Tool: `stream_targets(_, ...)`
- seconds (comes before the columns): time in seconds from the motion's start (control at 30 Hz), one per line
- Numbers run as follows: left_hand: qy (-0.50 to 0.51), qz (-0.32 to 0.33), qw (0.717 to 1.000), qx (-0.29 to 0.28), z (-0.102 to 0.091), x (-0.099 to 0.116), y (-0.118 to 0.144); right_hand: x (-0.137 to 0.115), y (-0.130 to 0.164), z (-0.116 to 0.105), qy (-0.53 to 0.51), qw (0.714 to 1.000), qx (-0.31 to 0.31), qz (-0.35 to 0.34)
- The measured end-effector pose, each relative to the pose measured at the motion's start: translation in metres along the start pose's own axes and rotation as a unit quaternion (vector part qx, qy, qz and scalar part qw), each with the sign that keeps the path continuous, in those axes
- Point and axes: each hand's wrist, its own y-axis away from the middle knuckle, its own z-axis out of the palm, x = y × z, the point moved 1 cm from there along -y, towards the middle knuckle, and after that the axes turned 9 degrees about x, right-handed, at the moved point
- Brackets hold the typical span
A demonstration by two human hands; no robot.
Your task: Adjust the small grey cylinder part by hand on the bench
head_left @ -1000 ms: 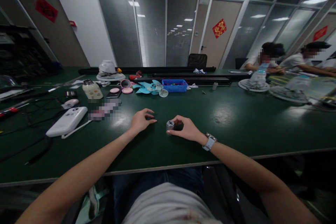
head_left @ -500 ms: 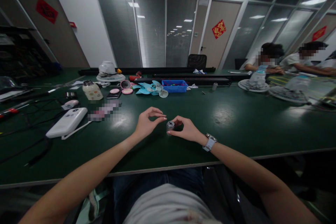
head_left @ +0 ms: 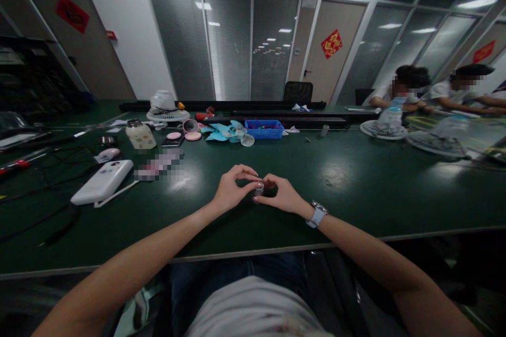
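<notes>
Both forearms converge; left hand [head_left: 231, 189] and right hand [head_left: 282, 196] meet, fingers pinched.

Two hands [head_left: 231, 189] [head_left: 282, 195], one small metal cylinder [head_left: 259, 189], one blue tray [head_left: 263, 129], two pink discs [head_left: 174, 136] [head_left: 193, 136], one white power bank [head_left: 101, 182].

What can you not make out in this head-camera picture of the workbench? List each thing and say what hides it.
1. Small metal cylinder: mostly covered by the left hand and right hand; its top cannot be seen.
2. Item beside the white power bank: pixelated patch.
3. Blue tray: contents too small to identify.
4. Fan grille, far right: blurred.
</notes>
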Motion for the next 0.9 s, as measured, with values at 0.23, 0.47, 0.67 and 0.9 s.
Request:
stream_targets(0.23,0.016,-0.007,1.000,-0.025,-0.0004,0.0015,-0.0002,-0.0010,0.0006,-0.0012,0.001,1.000,-0.004,-0.001)
stream_targets(0.47,0.014,-0.014,0.999,-0.045,-0.0026,0.0016,0.0013,-0.0018,0.0001,-0.0017,0.000,1.000,-0.006,-0.004)
stream_targets(0.67,0.009,-0.021,0.999,-0.046,-0.0024,0.0011,0.0025,-0.0013,0.0005,-0.0013,0.001,1.000,-0.005,-0.005)
stream_targets(0.9,0.005,-0.018,0.998,-0.052,-0.0026,0.0019,0.0028,0.0002,0.0007,-0.0002,0.004,1.000,-0.002,-0.007)
